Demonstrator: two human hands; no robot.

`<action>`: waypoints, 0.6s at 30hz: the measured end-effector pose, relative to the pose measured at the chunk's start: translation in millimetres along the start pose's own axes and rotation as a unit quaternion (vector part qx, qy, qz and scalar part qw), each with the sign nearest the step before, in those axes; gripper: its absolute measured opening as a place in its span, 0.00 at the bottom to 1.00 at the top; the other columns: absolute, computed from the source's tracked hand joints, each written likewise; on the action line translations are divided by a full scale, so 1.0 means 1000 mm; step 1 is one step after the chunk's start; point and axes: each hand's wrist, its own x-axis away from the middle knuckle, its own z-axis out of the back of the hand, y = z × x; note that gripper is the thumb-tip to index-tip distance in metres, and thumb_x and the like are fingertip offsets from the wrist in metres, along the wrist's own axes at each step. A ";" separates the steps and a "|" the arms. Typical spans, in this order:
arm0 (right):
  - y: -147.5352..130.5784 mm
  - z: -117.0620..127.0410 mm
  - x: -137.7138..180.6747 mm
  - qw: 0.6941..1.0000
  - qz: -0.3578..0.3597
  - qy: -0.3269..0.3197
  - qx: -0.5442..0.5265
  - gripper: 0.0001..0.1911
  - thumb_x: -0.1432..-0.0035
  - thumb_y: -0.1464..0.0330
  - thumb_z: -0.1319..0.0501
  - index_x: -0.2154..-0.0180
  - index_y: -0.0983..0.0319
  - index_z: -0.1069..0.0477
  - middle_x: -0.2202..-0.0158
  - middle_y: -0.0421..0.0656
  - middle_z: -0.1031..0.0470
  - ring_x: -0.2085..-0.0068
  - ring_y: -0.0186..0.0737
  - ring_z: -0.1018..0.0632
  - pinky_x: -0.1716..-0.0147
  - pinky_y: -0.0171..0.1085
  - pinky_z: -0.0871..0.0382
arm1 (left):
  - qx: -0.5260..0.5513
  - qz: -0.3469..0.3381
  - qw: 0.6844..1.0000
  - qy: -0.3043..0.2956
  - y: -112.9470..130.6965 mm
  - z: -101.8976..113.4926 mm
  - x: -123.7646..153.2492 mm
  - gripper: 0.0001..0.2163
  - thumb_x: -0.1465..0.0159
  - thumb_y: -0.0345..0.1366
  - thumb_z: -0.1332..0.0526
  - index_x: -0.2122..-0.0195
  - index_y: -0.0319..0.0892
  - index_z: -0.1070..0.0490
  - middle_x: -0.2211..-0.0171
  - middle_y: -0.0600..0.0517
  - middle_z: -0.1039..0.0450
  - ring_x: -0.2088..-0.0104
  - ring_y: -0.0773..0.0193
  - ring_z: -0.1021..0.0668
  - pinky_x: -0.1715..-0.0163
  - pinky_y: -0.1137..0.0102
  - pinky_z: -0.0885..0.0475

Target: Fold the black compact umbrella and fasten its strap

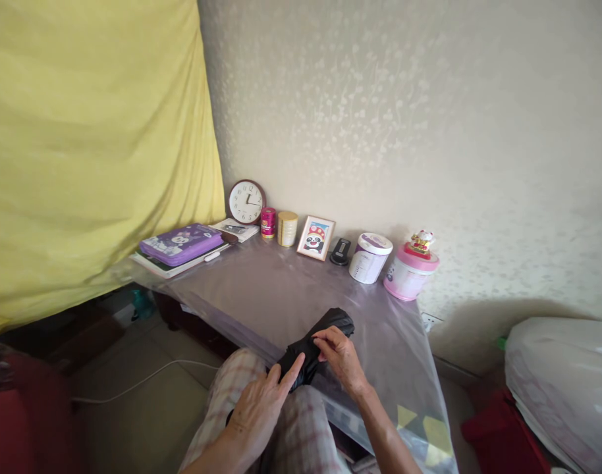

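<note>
My left hand (260, 405) lies over the lower part of a black folding umbrella (330, 320), index finger extended along the fabric; how tightly its hidden fingers close, I cannot tell. My right hand (344, 359) is nearly closed, fingertips pinched at the umbrella's fabric. The hands are apart. The umbrella slants from above my plaid-covered knees (242, 375) across the near edge of the covered table (261, 283).

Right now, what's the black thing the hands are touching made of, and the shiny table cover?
The black bundle looks like thin, fairly dull fabric, maybe nylon: it gathers in soft creases. The table cover seems clear, glossy plastic: light glints off its wrinkles.
</note>
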 end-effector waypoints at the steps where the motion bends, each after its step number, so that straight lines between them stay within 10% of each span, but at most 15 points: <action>1: 0.001 -0.001 -0.001 1.000 -0.012 0.002 0.005 0.08 0.44 0.67 0.44 0.69 0.61 0.26 0.69 0.40 0.31 0.80 0.30 0.28 0.77 0.33 0.31 | 0.000 0.000 1.000 0.000 0.000 -0.001 0.000 0.37 0.42 0.16 0.56 0.34 0.54 0.61 0.57 0.47 0.28 0.66 0.60 0.22 0.68 0.67 0.27; 7: -0.003 -0.004 -0.006 0.994 -0.079 0.004 0.071 0.03 0.48 0.72 0.42 0.69 0.61 0.31 0.76 0.35 0.31 0.82 0.31 0.27 0.79 0.32 0.34 | 0.014 -0.010 1.000 0.008 -0.001 -0.010 -0.002 0.38 0.43 0.15 0.58 0.34 0.51 0.60 0.55 0.46 0.28 0.64 0.60 0.22 0.65 0.67 0.27; 18: -0.015 -0.017 -0.004 0.947 0.063 0.088 0.303 0.10 0.37 0.69 0.47 0.65 0.59 0.27 0.65 0.43 0.28 0.66 0.38 0.24 0.66 0.34 0.32 | 0.118 -0.006 0.993 0.013 -0.010 -0.023 -0.005 0.30 0.37 0.25 0.52 0.34 0.49 0.58 0.55 0.46 0.29 0.63 0.61 0.23 0.66 0.70 0.31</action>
